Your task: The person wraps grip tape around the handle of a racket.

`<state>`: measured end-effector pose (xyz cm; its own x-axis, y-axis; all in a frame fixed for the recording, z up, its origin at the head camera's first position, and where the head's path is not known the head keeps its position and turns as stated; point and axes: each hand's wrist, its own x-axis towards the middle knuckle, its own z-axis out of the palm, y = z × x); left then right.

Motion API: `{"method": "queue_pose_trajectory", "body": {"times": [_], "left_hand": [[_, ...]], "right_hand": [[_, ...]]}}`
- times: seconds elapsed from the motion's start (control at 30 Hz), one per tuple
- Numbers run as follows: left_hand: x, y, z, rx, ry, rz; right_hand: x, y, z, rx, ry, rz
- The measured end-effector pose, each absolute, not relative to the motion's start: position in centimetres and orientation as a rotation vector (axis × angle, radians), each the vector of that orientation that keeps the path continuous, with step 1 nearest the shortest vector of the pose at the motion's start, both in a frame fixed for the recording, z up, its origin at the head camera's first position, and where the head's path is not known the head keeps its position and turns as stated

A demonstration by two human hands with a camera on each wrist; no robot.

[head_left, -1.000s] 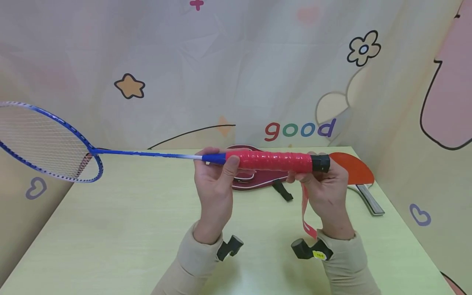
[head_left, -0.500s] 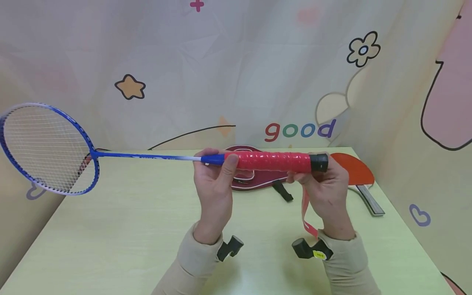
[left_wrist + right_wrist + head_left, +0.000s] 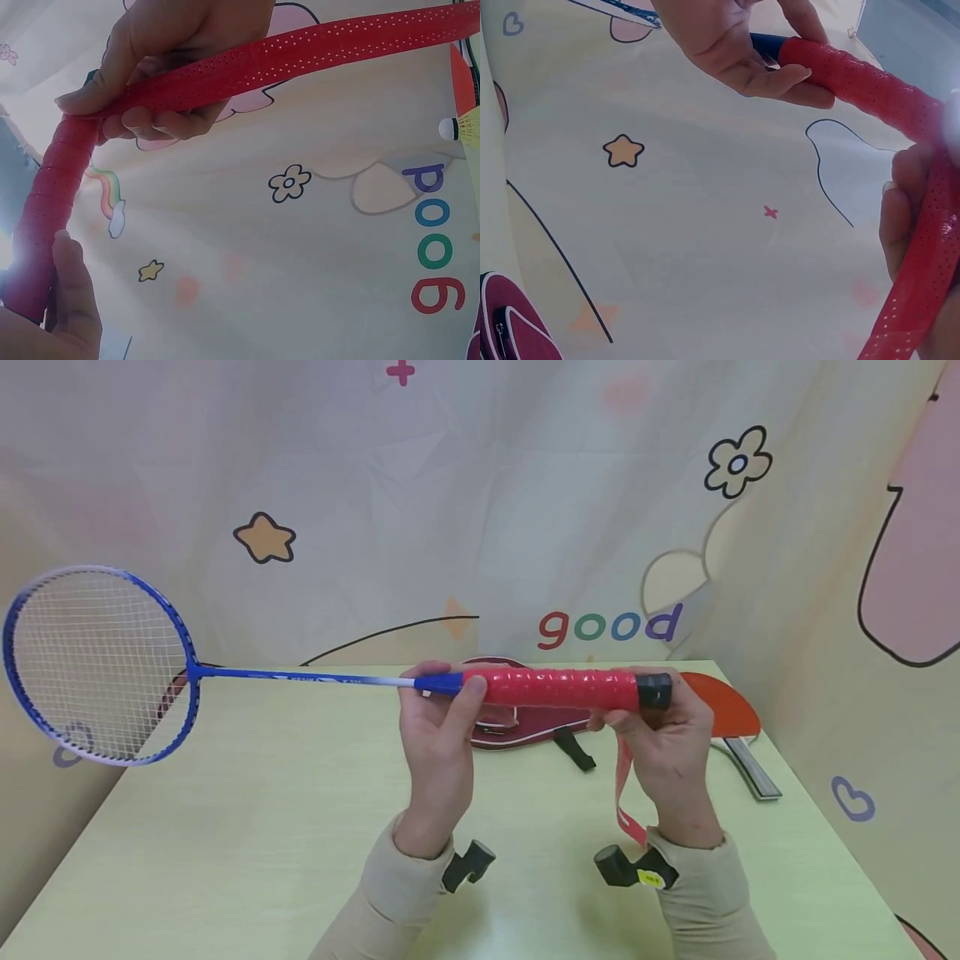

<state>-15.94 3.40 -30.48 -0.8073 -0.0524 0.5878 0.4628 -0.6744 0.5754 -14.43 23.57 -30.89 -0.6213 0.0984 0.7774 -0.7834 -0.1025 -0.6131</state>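
A blue and white badminton racket (image 3: 300,676) is held level above the table, its strung head at the far left. Red perforated grip tape (image 3: 558,688) winds in overlapping turns round its handle, leaving the black butt end bare. My left hand (image 3: 437,743) grips the handle near the blue cone, thumb on the front. At the butt end, my right hand (image 3: 671,752) pinches the tape, its thumb pressing where the tape leaves the handle in the left wrist view. From there the loose tape tail (image 3: 285,60) runs off as a flat strip, hanging toward the right sleeve in the head view.
Behind the hands lies a maroon racket bag (image 3: 540,727) with a black strap (image 3: 576,750). A table tennis paddle (image 3: 720,706) with an orange-red face lies at the table's right side. The left wrist view shows a yellow shuttlecock (image 3: 469,129) at its edge.
The racket has rolled about its shaft, so its strung face turns more toward the head camera and its whole head is now in view. Both hands keep nearly the same places.
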Motion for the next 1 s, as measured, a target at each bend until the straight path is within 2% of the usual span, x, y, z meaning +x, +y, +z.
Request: {"method": "queue_pose_trajectory", "body": {"times": [0.4,0.73,1.0], "left_hand": [[-15.96,3.5,-30.37,-0.822,-1.028,-2.504],[-15.98,3.49,-30.53,-0.826,-1.076,-2.444],[-15.93,3.42,-30.67,-0.759,-1.108,-2.445]], "right_hand": [[-14.36,23.54,-30.69,0.704,-1.577,1.789],[-14.49,23.87,-30.73,0.754,-1.625,1.757],[-14.38,23.79,-30.9,0.755,-1.579,1.778]]}}
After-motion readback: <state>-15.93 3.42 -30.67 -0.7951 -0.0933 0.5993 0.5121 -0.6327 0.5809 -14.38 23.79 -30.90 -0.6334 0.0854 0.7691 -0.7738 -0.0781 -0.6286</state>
